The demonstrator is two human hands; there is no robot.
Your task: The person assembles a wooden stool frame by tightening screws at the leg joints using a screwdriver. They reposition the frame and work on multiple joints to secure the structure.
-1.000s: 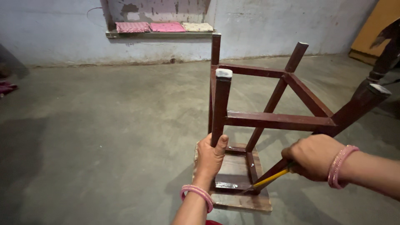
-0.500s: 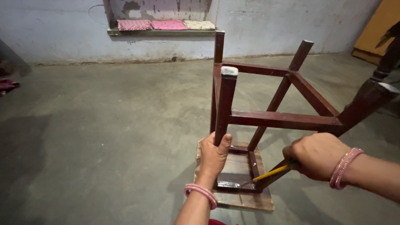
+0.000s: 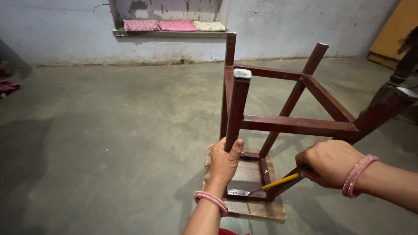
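A dark red wooden stool (image 3: 291, 125) stands upside down on the concrete floor, its legs pointing up and its seat board (image 3: 257, 209) flat on the ground. My left hand (image 3: 225, 164) grips the near leg low down, thumb up along the wood. My right hand (image 3: 327, 162) holds a yellow pencil (image 3: 280, 181) with its tip touching the underside frame of the seat, near the lower right corner. Both wrists wear pink bangles.
Folded pink and pale cloths (image 3: 176, 25) lie on a wall ledge at the back. A dark wooden piece (image 3: 402, 72) and an orange board (image 3: 394, 32) stand at the right edge. A red cloth (image 3: 8, 87) lies at the far left.
The view has shifted slightly, so the stool sits a bit further right and closer. Both hands keep their hold; the pencil tip stays at the seat frame.
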